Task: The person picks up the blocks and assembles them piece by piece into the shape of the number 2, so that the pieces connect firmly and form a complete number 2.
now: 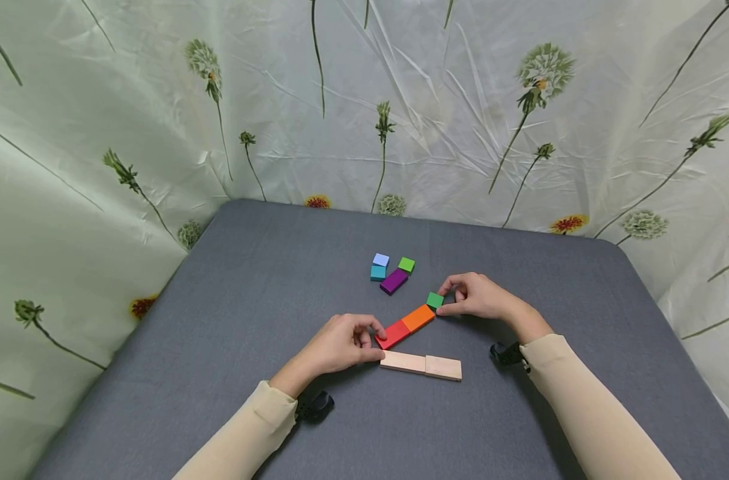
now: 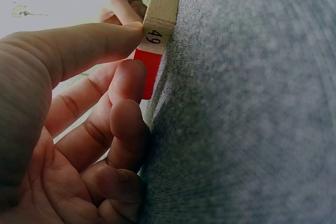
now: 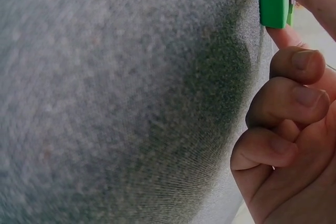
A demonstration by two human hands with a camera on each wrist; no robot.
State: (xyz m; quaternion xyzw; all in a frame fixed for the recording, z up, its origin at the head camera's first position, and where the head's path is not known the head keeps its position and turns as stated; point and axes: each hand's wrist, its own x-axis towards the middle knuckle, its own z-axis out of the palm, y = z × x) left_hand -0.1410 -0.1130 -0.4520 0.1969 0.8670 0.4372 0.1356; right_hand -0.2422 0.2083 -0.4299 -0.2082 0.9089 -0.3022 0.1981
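My left hand sits at the near ends of two rows of blocks. Its index finger touches the end of a red block, while the thumb tip is at the end of a plain wooden block. In the left wrist view that wooden block is marked 49, with a red block just beyond. An orange block continues the red one. At its far end my right hand pinches a small green block between thumb and index finger. The right hand's other fingers curl inward.
A second plain wooden block extends the wooden row. Beyond the hands lie a purple block, a light green block, a teal block and a light blue block. A flowered curtain borders the grey table.
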